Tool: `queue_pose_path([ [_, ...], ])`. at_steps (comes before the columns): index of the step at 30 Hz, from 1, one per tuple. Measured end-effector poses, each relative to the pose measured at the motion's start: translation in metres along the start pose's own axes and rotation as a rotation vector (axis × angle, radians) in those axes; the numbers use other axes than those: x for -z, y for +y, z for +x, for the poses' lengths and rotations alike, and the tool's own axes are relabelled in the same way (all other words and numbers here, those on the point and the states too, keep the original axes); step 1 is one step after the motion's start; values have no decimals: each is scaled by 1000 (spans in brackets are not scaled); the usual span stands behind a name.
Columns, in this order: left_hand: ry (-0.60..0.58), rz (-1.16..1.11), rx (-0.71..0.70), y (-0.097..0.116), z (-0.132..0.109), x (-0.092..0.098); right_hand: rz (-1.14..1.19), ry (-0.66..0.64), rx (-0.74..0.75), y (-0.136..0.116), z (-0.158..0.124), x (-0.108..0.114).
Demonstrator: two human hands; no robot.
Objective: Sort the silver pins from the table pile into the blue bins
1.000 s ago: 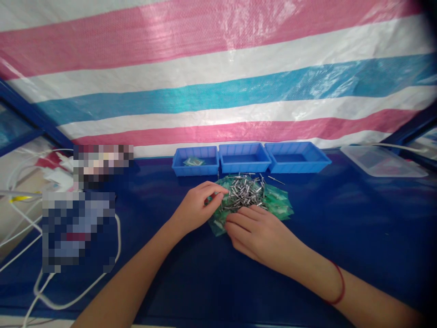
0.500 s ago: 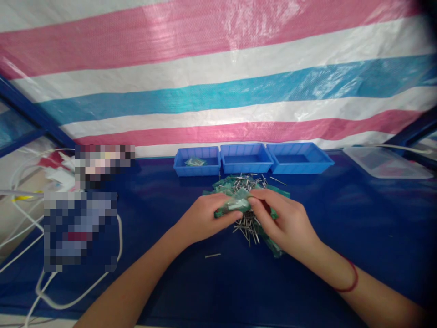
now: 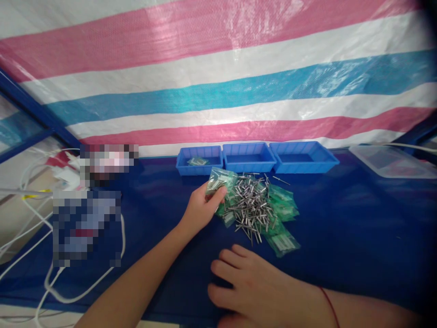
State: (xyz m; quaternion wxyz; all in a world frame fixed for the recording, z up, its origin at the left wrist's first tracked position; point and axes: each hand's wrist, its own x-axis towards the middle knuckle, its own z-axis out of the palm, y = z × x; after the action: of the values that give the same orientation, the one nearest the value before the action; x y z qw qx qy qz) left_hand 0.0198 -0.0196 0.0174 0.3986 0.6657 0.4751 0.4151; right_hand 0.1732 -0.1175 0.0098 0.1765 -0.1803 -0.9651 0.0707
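Between the thumb and fingers of my left hand (image 3: 202, 206) is a small clear green-tinted plastic bag (image 3: 218, 178) with metal pieces inside. Just right of it lies a heap of loose metal rivets (image 3: 252, 205), with more green bags (image 3: 282, 241) beneath and around it. My right hand (image 3: 239, 278) is nearer the front, palm down over the blue table, its fingers curled and somewhat apart. Whether those fingers touch the loose rivet seen there earlier is hidden.
Three blue bins stand in a row behind the heap; the left bin (image 3: 200, 169) holds small bags. A clear plastic lid (image 3: 389, 164) lies at the back right. White cables (image 3: 122, 237) and blurred items occupy the left.
My right hand has let go of the bag and moved down toward the front. My left hand has shifted slightly left and up with the bag. The view has shifted slightly.
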Motion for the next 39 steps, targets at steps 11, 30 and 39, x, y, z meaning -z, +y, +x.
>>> queue_pose_path([
  [11, -22, -44, 45, 1, -2, -4, -210, 76, -155, 10, 1, -10],
  [30, -65, -25, 15, 6, -3, -1, -244, -11, -451, 25, -3, 18],
  [39, -88, 1, -10, 5, -1, -1, -280, -118, -272, 40, -14, 27],
])
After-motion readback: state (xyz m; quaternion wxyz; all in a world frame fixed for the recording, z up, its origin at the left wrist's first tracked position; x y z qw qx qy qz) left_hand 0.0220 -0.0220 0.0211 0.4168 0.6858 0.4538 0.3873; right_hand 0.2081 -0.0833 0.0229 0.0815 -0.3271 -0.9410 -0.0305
